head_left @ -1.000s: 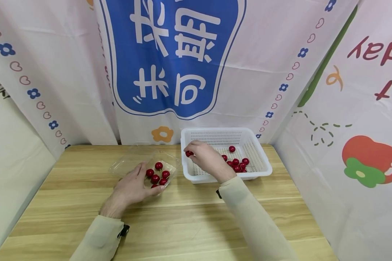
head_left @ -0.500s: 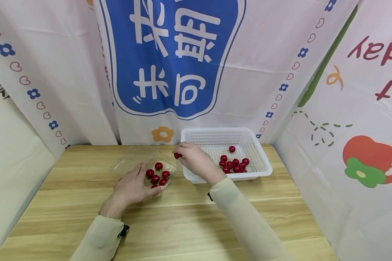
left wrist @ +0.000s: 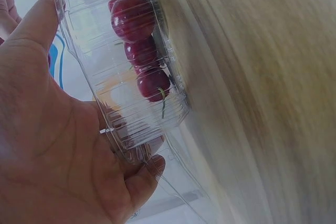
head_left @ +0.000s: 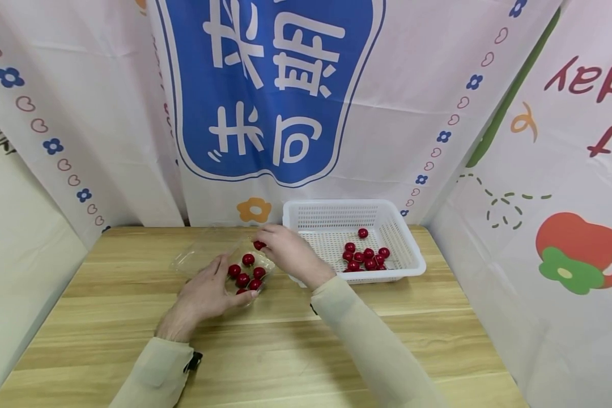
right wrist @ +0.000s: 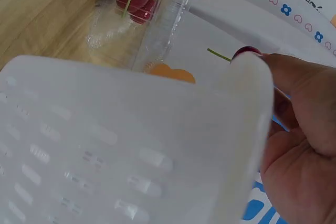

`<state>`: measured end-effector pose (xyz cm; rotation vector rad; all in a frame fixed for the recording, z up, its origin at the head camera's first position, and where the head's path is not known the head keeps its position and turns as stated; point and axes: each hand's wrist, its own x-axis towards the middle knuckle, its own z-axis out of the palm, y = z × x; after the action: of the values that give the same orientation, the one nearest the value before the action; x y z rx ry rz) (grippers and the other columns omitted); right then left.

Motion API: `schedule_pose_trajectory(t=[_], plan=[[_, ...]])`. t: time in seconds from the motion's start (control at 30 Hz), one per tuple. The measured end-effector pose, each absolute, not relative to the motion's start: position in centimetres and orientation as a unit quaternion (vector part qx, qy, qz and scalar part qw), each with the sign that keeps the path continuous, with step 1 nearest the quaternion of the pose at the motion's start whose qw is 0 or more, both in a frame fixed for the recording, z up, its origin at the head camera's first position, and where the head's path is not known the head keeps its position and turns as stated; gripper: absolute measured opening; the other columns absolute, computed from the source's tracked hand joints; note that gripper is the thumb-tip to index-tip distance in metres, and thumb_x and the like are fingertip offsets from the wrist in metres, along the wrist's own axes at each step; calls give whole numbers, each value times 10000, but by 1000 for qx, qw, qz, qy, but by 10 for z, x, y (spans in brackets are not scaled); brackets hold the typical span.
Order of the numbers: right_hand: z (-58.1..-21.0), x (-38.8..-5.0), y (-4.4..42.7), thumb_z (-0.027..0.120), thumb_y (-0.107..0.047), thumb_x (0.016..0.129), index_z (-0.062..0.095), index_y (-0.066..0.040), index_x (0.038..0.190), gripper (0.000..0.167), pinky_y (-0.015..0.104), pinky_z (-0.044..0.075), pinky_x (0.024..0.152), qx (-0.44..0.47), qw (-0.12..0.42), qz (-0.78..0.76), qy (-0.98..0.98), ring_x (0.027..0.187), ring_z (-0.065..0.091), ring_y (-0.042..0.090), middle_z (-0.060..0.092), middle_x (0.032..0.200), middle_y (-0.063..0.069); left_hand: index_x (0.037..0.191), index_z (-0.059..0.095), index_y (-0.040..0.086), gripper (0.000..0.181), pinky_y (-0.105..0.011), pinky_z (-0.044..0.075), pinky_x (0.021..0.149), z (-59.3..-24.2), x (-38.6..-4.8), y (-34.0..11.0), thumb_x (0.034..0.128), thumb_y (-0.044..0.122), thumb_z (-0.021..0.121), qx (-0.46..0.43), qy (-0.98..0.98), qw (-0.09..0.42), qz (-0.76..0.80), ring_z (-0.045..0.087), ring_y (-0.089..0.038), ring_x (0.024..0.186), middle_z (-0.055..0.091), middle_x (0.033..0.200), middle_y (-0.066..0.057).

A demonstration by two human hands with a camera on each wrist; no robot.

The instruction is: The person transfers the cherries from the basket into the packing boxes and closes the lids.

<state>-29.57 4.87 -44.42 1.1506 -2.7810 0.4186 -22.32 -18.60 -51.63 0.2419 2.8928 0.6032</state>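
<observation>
My left hand [head_left: 202, 292] grips a clear plastic clamshell box [left wrist: 113, 90], thumb on the near rim and fingers round the hinge side. Several red cherries [head_left: 242, 280] lie inside it; in the left wrist view one shows a green stem. Above the box's far right corner, my right hand [head_left: 290, 255] pinches another cherry [head_left: 259, 245] between thumb and fingertips. That cherry's green stem [right wrist: 218, 54] sticks out in the right wrist view, where the basket's corner partly hides the fruit.
A white perforated plastic basket [head_left: 419, 265] stands right of the box, with several cherries [head_left: 369, 253] toward its near right part. The box's transparent lid [head_left: 187, 259] lies folded back to the left on the wooden table [head_left: 296, 351]. A printed curtain [head_left: 387, 147] hangs behind.
My right hand has carried the cherry leftward from over the basket to over the clear box. The left hand has stayed in place on the box.
</observation>
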Motion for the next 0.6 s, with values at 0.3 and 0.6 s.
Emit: schedule_pose_trajectory(t=[0.3, 0.6], plan=[[-458, -301, 31, 787, -45, 1114, 833, -151, 1394, 304, 263, 651, 1153, 397, 45, 60, -915, 1320, 800, 172, 812, 1444, 8, 1841, 188, -75, 1467, -831, 444, 1308, -514, -223, -187, 939, 959, 706, 82, 972, 87, 201, 392, -670, 1692, 242, 1904, -380], [-472, -302, 21, 790, -18, 1091, 839, -165, 1306, 265, 227, 671, 1060, 412, 39, 29, -910, 1248, 817, 136, 812, 1400, -28, 1832, 208, -92, 1462, -827, 462, 1294, -517, -223, -186, 943, 956, 707, 86, 973, 83, 200, 414, -667, 1681, 263, 1895, -386]])
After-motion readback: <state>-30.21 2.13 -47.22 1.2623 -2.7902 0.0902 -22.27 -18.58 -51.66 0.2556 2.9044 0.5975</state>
